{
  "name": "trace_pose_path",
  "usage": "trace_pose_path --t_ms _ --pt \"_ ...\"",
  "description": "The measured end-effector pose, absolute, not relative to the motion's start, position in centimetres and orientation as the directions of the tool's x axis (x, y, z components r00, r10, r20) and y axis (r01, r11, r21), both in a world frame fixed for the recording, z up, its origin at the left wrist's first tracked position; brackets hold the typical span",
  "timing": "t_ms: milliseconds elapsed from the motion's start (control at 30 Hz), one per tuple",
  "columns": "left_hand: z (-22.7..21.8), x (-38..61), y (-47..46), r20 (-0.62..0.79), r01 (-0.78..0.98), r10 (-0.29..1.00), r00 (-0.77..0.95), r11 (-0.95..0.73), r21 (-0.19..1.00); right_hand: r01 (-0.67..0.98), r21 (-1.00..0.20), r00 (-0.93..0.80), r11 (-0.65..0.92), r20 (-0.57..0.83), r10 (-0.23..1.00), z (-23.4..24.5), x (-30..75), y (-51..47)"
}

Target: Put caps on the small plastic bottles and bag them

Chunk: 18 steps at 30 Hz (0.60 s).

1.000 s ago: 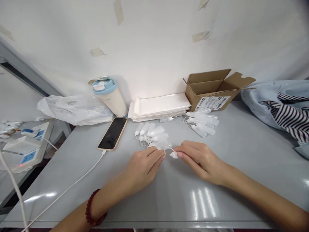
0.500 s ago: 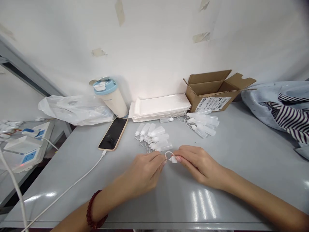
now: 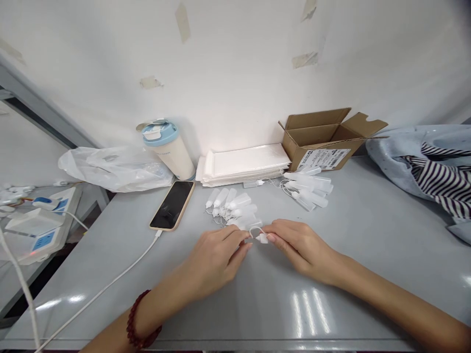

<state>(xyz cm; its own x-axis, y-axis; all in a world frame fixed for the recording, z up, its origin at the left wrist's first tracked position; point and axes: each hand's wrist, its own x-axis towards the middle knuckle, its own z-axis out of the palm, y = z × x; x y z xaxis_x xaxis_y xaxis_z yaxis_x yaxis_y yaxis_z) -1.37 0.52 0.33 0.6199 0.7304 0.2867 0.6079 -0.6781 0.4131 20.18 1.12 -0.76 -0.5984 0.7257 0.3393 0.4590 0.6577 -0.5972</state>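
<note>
My right hand [image 3: 300, 245] pinches a small white plastic squeeze bottle [image 3: 262, 239] with a pointed tip. Most of its body is hidden behind my fingers, and a thin white tether [image 3: 256, 228] arches from it toward my left hand [image 3: 221, 252]. There, thumb and forefinger are parted just beside the tip, with nothing clearly held between them. Right behind my hands lies a bunch of similar bottles [image 3: 235, 203], their tethers toward the left. Another bunch of bottles [image 3: 311, 185] rests farther back, by the cardboard box.
At the back stand a stack of white padded envelopes [image 3: 246, 164], an open cardboard box [image 3: 320, 142] and a blue-lidded cup [image 3: 171, 152]. A charging phone [image 3: 172, 205] lies left, near a plastic bag [image 3: 117, 169]. Striped cloth [image 3: 441, 176] sits at far right.
My left thumb and forefinger have parted at the bottle's tip and the left hand has shifted slightly. My right hand keeps its pinch on the bottle.
</note>
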Motion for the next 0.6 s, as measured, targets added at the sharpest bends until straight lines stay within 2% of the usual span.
trace_pose_path --t_ms 267,600 --pt "0.15 -1.5 0.46 0.339 0.534 0.706 0.621 -0.699 0.476 0.454 -0.646 -0.625 0.614 0.26 0.736 -0.32 20.49 0.98" --pt "0.01 -1.24 0.09 0.369 0.436 0.657 0.657 -0.731 0.525 0.388 -0.686 -0.648 0.615 0.272 0.712 -0.29 20.12 0.71"
